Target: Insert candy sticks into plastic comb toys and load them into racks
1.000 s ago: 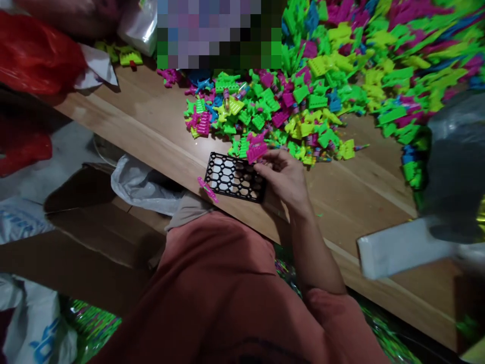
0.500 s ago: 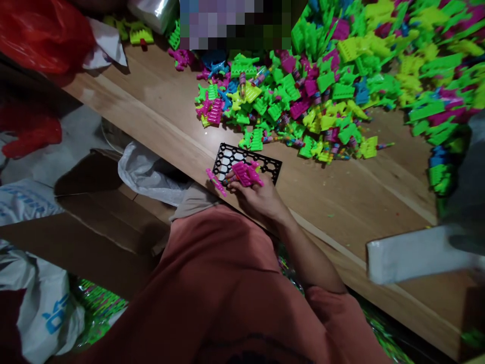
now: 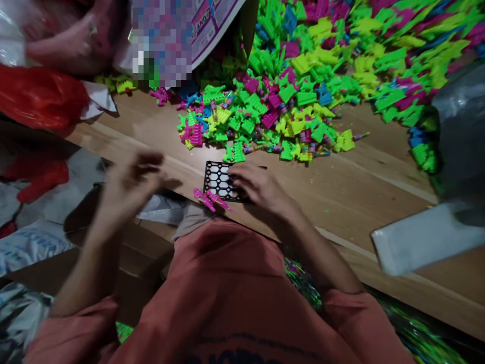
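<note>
A black lattice tray (image 3: pixel 219 180) lies near the table's front edge, with white showing through its openings. My right hand (image 3: pixel 255 183) is over the tray's right part, fingers loosely bent and apart, and no toy shows in it. Two pink plastic toys (image 3: pixel 204 199) rest at the tray's near-left edge. To the left, my left hand (image 3: pixel 142 177) is raised above the table edge, smeared by motion; whether its fingers hold anything is unclear. Beyond the tray spreads a heap of green, yellow, pink and blue toys (image 3: pixel 261 108), several with small candy-filled tubes.
A red plastic bag (image 3: pixel 41 98) sits at the far left of the wooden table (image 3: pixel 341 189). A white box-like piece (image 3: pixel 424 240) lies at the right beside a grey bag (image 3: pixel 460 141). An open cardboard box (image 3: pixel 131 268) stands below the front edge on the left.
My right hand has let go of the pink toy, which now lies beside the other one. My left hand has come into view on the left. The camera view has shifted.
</note>
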### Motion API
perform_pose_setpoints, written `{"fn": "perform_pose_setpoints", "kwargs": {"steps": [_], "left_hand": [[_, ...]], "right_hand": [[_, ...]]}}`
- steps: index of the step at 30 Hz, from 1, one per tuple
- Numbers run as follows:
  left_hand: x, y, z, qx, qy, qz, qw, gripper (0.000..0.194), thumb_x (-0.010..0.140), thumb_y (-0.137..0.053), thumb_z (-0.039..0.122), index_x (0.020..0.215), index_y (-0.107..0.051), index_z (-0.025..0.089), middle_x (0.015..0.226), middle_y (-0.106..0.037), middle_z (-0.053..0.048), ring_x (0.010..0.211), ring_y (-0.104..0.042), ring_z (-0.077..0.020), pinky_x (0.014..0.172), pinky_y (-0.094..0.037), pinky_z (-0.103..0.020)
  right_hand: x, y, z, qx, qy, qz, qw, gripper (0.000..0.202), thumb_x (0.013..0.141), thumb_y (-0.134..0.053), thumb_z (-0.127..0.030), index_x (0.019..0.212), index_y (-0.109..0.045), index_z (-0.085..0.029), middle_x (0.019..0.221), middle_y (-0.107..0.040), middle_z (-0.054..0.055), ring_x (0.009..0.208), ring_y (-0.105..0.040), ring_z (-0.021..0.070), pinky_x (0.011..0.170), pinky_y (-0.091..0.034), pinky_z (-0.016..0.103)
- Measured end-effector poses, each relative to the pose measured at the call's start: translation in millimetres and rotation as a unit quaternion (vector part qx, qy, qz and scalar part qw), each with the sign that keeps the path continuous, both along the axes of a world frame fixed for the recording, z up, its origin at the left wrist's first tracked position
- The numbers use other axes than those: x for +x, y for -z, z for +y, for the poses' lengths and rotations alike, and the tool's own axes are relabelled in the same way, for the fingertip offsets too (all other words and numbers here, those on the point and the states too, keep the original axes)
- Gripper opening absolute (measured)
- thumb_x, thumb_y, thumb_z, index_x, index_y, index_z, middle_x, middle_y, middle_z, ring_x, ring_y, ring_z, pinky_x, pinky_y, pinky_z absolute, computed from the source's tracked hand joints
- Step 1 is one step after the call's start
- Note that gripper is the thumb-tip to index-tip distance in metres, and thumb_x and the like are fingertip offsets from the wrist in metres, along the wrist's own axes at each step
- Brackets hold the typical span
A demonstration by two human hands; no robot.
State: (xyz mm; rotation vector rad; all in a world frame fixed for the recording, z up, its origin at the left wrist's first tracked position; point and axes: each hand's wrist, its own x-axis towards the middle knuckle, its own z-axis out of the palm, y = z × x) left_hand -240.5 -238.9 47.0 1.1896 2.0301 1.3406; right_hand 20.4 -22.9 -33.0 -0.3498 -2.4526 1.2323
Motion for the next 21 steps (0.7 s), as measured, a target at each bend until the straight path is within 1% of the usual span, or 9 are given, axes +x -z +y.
{"fn": "perform_pose_setpoints", "kwargs": {"steps": [2,3,5,7,9,11,16,18,21], "left_hand": [[19.6,31.1,0.8,-0.06,0.072,-0.026,0.995,0.038,0.097,-0.089,0.047,0.122,-0.078,0.021,0.11,-0.083,-0.006,0.091,-0.079,-0.0204,0.08,-0.068,-0.034],[31.8,47.3,1.2,-0.08,0.091,-0.026,0.992,0.038,0.096,-0.088,0.046,0.122,-0.078,0.021,0.113,-0.084,-0.007,0.097,-0.08,-0.0229,0.085,-0.068,-0.038],[54.6,75.6,2.9,-0.08,0.084,0.008,0.993,0.033,0.096,-0.084,0.043,0.12,-0.078,0.022,0.119,-0.083,-0.01,0.111,-0.078,-0.0281,0.1,-0.066,-0.045],[68.6,93.8,6.0,-0.064,0.072,0.041,0.995,0.019,0.099,-0.077,0.039,0.109,-0.079,0.023,0.116,-0.083,-0.01,0.114,-0.076,-0.0292,0.104,-0.063,-0.046],[70.5,102.2,9.5,-0.057,0.062,0.053,0.995,0.013,0.102,-0.069,0.034,0.1,-0.078,0.024,0.108,-0.082,-0.009,0.108,-0.076,-0.0284,0.101,-0.063,-0.045],[63.5,104.6,12.6,-0.058,0.047,0.063,0.995,0.015,0.102,-0.066,0.03,0.097,-0.078,0.024,0.103,-0.082,-0.008,0.104,-0.076,-0.0278,0.098,-0.063,-0.043],[46.3,107.7,17.5,-0.051,0.042,0.087,0.994,0.019,0.103,-0.062,0.028,0.104,-0.081,0.024,0.11,-0.084,-0.007,0.11,-0.078,-0.0284,0.105,-0.063,-0.046],[47.4,110.7,17.7,-0.056,0.047,0.099,0.992,0.018,0.103,-0.063,0.027,0.107,-0.081,0.025,0.117,-0.085,-0.008,0.115,-0.077,-0.029,0.108,-0.063,-0.047],[54.0,115.8,15.9,-0.055,0.024,0.131,0.99,0.018,0.101,-0.064,0.023,0.108,-0.081,0.024,0.122,-0.084,-0.01,0.119,-0.076,-0.0299,0.108,-0.063,-0.047]], "right_hand": [[-0.7,3.1,28.5,0.071,0.097,-0.022,0.993,0.027,0.113,-0.058,-0.024,0.126,-0.081,-0.028,0.131,-0.079,0.012,0.126,-0.074,0.0331,0.11,-0.062,0.055],[-2.8,6.9,40.1,0.098,0.134,-0.038,0.985,0.024,0.114,-0.059,-0.026,0.122,-0.081,-0.027,0.126,-0.078,0.012,0.124,-0.072,0.0342,0.109,-0.061,0.055],[-8.5,16.7,54.5,0.126,0.178,-0.066,0.974,0.019,0.114,-0.061,-0.032,0.116,-0.079,-0.025,0.119,-0.076,0.012,0.124,-0.068,0.0355,0.109,-0.06,0.055],[-11.8,26.0,56.6,0.132,0.189,-0.082,0.97,0.017,0.114,-0.062,-0.035,0.113,-0.076,-0.025,0.118,-0.074,0.012,0.124,-0.065,0.0356,0.11,-0.059,0.055],[-8.7,31.3,50.3,0.137,0.181,-0.097,0.969,0.015,0.113,-0.06,-0.033,0.112,-0.073,-0.026,0.118,-0.072,0.012,0.122,-0.065,0.0358,0.111,-0.057,0.056],[1.0,31.7,41.0,0.143,0.178,-0.108,0.967,0.015,0.113,-0.056,-0.029,0.112,-0.071,-0.026,0.115,-0.072,0.013,0.118,-0.065,0.036,0.11,-0.056,0.057],[32.2,13.5,19.0,0.121,0.19,-0.084,0.971,0.02,0.113,-0.055,-0.034,0.12,-0.072,-0.027,0.113,-0.073,0.013,0.111,-0.068,0.0351,0.101,-0.059,0.054],[38.3,1.5,6.0,0.074,0.196,-0.069,0.975,0.018,0.112,-0.061,-0.038,0.116,-0.075,-0.028,0.108,-0.073,0.011,0.105,-0.07,0.0327,0.093,-0.06,0.049],[36.1,-11.4,-22.4,-0.052,0.174,-0.058,0.982,0.015,0.109,-0.071,-0.041,0.109,-0.077,-0.028,0.103,-0.076,0.007,0.095,-0.072,0.0278,0.085,-0.061,0.043]]}}
